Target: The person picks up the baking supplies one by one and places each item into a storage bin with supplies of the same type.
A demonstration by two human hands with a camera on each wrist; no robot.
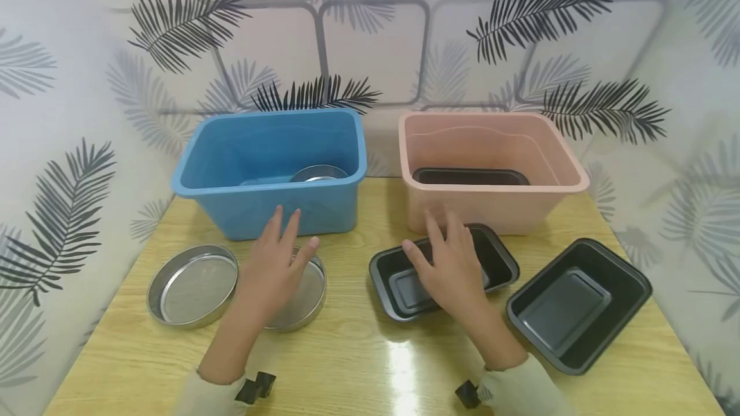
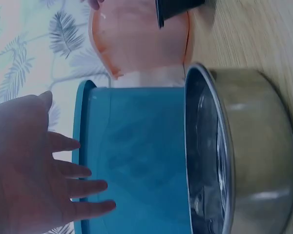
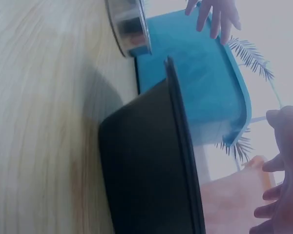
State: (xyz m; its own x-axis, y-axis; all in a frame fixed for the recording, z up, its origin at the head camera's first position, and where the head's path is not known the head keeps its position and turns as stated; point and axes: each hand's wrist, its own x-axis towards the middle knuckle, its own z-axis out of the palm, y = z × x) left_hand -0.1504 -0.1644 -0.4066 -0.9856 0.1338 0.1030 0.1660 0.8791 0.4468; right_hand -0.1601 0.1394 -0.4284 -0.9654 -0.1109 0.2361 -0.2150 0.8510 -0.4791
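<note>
My left hand hovers with spread fingers over a round metal cake pan, partly covering it in the head view. Left of that lies a second round cake pan. In the left wrist view, the hand is apart from the cake pan and holds nothing. My right hand, fingers extended, is above a black loaf pan and hides part of it. The right wrist view shows that hand clear of the loaf pan's rim. Another black rectangular pan sits to the right.
Behind the pans stand a blue bin on the left and a pink bin on the right. A round pan is inside the blue one, a black pan inside the pink one. A leaf-patterned wall rises behind the wooden table.
</note>
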